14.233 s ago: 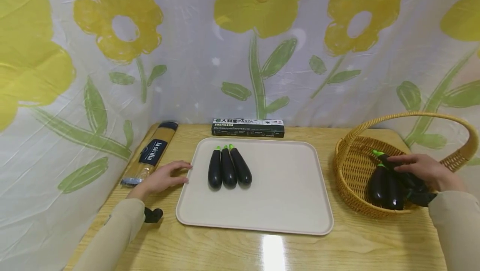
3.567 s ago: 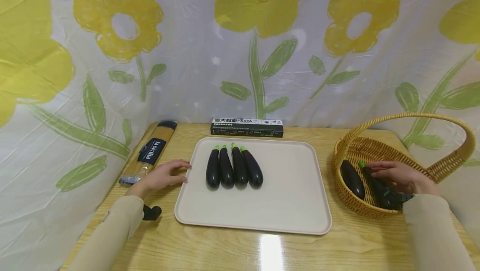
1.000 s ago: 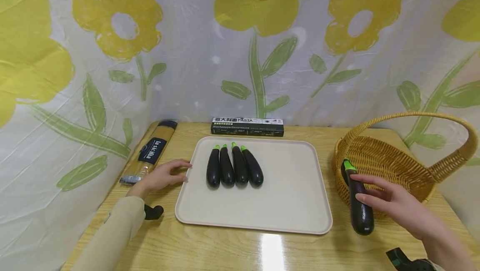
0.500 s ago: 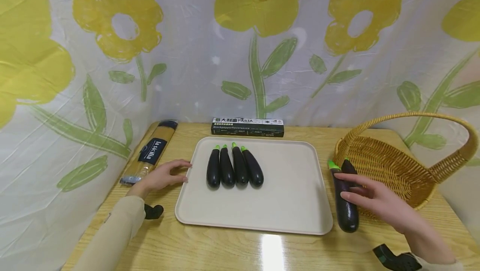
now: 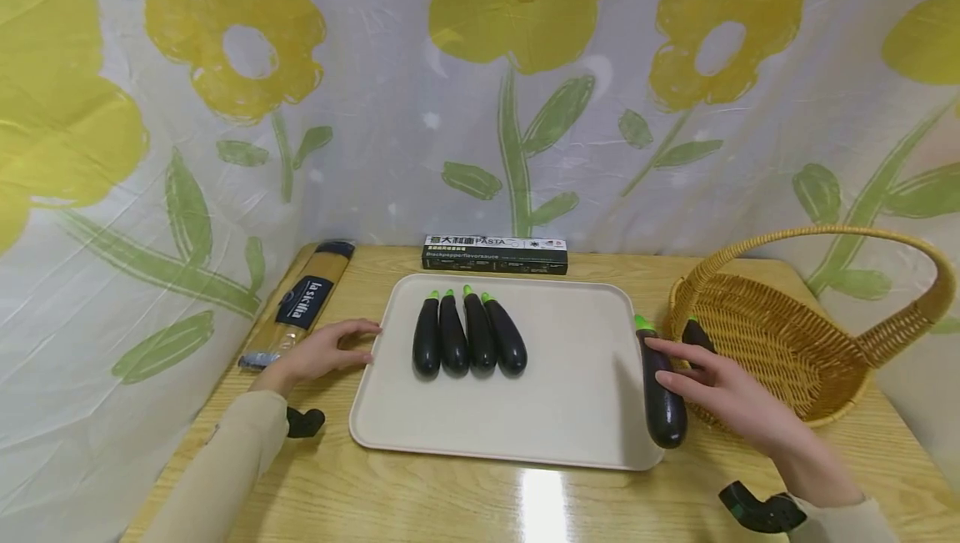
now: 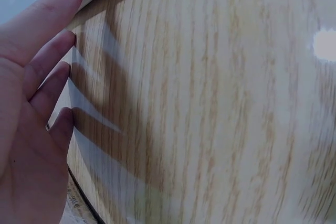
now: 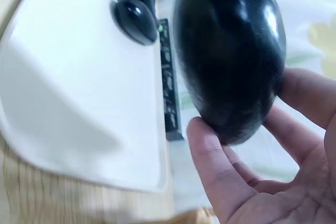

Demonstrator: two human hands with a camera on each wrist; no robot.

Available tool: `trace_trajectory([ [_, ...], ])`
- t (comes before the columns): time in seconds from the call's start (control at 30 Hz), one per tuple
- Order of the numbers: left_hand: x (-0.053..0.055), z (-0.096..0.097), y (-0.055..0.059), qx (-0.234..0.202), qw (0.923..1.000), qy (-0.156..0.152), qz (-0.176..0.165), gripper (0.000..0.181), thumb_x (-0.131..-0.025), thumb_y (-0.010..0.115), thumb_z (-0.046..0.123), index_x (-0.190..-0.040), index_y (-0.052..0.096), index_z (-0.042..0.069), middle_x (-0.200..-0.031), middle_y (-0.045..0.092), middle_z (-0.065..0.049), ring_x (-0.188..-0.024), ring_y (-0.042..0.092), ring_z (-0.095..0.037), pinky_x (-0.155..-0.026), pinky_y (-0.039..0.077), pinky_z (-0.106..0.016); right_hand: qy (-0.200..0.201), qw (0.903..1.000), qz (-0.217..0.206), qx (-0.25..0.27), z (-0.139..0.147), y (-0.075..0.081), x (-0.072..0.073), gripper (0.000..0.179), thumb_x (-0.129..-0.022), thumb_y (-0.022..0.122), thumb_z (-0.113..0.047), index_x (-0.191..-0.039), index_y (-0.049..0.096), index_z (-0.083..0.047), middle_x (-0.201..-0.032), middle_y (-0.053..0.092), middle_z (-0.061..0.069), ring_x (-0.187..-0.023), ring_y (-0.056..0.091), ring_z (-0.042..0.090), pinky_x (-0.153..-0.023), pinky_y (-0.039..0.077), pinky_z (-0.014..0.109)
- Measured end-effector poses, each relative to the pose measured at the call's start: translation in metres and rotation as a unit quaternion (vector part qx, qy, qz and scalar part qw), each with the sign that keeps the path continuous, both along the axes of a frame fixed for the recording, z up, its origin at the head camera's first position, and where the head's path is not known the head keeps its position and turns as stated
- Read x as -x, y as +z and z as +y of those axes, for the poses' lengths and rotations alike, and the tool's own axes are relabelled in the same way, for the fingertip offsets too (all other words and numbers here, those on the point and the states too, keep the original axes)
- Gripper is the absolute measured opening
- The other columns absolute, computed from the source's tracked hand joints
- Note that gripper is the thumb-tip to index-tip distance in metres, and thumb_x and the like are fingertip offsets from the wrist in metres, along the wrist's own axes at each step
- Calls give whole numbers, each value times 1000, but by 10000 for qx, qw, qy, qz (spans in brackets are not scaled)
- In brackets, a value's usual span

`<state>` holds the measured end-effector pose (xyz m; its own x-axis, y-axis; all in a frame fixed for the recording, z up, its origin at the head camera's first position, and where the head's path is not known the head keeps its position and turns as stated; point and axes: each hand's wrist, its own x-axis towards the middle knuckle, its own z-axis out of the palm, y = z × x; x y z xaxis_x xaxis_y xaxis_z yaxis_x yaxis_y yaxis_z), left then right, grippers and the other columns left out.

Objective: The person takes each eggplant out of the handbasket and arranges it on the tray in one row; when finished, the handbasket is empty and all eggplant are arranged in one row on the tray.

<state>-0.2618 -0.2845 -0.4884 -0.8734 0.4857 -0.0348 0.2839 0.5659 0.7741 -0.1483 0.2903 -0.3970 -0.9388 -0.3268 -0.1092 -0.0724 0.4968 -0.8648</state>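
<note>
My right hand (image 5: 731, 393) pinches a dark purple eggplant (image 5: 662, 397) between thumb and fingers, above the right edge of the cream tray (image 5: 570, 409). In the right wrist view its rounded end (image 7: 231, 51) faces the camera. Several eggplants (image 5: 453, 339) lie side by side on the tray's left half, green stems pointing away. Another eggplant (image 5: 697, 336) sits in the wicker basket (image 5: 780, 343), partly hidden by my right hand. At the tray's left edge rests my left hand (image 5: 318, 357), holding nothing; its loosely bent fingers (image 6: 50, 85) show in the left wrist view.
A spaghetti packet (image 5: 303, 305) lies beyond my left hand. Behind the tray stands a black pasta box (image 5: 495, 256). The basket's tall handle (image 5: 825, 231) arches above it at the right. A flowered cloth (image 5: 390, 109) hangs along the table's back.
Compared with the oldest frame, one more eggplant lies on the tray. My right hand has lifted another from the basket and carried it left to the tray's edge. The left hand stays put.
</note>
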Motion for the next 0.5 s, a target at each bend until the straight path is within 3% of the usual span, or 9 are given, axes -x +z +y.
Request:
trace_trajectory([
  [0.23, 0, -1, 1, 177, 9998, 65, -8, 46, -90, 72, 19, -133, 58, 5, -143, 48, -20, -138, 34, -42, -113, 24, -60, 61, 9998, 124, -155, -25, -3, 20, 53, -98, 57, -44, -146, 46, -24, -147, 45, 12, -127, 49, 30, -101, 44, 43],
  [0.5, 1, -1, 1, 228, 9997, 49, -13, 47, -91, 72, 20, -133, 58, 6, -143, 48, -20, -138, 34, -42, -113, 25, -59, 173, 9985, -446, 282, -54, -12, 54, 60, -94, 62, -46, -148, 43, -28, -154, 35, 6, -133, 44, 33, -109, 37, 52],
])
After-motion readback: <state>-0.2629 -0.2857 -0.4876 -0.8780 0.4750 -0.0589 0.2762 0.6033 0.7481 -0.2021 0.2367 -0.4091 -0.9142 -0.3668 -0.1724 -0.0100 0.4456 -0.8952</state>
